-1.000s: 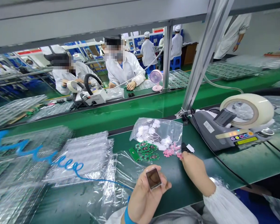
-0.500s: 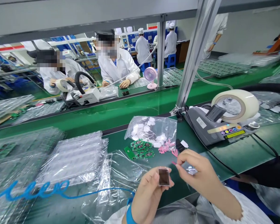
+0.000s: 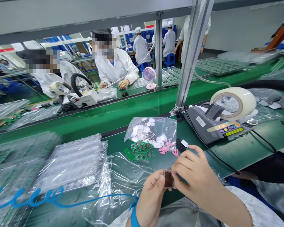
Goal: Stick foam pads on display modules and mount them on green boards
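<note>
My left hand (image 3: 153,192), a blue band at its wrist, grips a small square clear-edged piece with a dark brown face (image 3: 168,179). Against the right edge of that piece, my right hand (image 3: 191,171) is closed with thumb and fingertips together; whatever lies between them is hidden. Just beyond the hands are small pink pieces (image 3: 167,147), a black piece (image 3: 180,146) and a white tag (image 3: 184,143). Several green circuit boards (image 3: 142,149) lie in a pile to the left of the pink pieces.
Behind the boards lies a clear bag of white-tagged parts (image 3: 149,129). A grey tape dispenser (image 3: 203,126) with a large tape roll (image 3: 248,102) stands right. Clear trays (image 3: 68,160) are stacked left. A blue coiled cord (image 3: 85,203) crosses the bench. Co-workers sit across the green divider.
My right hand has moved left, from apart to touching the square piece. The pink strip it pinched earlier is out of sight now. The view has shifted slightly.
</note>
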`<state>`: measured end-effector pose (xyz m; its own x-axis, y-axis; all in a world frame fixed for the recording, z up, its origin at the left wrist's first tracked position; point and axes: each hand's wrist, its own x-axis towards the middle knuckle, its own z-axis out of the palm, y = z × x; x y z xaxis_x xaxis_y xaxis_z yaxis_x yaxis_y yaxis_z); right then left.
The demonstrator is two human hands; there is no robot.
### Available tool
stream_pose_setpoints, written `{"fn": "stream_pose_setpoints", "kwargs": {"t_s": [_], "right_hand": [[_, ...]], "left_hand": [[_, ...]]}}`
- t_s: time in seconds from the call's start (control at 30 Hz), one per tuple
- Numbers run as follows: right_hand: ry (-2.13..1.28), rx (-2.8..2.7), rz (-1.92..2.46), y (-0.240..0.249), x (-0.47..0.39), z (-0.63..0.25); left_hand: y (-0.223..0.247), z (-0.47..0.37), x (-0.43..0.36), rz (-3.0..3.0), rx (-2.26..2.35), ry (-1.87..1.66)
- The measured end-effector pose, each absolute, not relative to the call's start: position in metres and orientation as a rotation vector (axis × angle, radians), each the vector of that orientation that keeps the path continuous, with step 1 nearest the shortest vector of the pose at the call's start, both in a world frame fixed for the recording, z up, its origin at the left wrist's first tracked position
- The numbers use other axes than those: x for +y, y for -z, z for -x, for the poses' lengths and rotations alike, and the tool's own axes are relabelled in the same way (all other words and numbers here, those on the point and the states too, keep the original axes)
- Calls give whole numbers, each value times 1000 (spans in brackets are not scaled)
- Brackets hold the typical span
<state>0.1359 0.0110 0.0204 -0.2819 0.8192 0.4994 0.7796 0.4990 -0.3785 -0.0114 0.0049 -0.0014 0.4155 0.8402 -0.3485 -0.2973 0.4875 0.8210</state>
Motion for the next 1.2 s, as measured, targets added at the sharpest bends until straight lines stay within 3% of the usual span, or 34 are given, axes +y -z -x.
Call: {"fn": "stream_pose_setpoints", "kwargs": {"t_s": [0.43, 0.53, 0.63, 0.83, 1.2], "right_hand": [[81, -2245, 1353, -20, 12, -134], [-100, -2242, 1357, -17, 19, -146], [-332, -2232, 1621, -2, 41, -172], [-302, -2176, 2084, 52, 100, -203], [-410, -2398, 1842, 62, 143, -163]], "left_hand": [[13, 11, 8, -515, 767, -770], [17, 12, 9, -382, 721, -741], [20, 15, 11, -306, 725, -722], [19, 24, 16, -250, 738, -740], [21, 29, 17, -252, 744, -743]]}}
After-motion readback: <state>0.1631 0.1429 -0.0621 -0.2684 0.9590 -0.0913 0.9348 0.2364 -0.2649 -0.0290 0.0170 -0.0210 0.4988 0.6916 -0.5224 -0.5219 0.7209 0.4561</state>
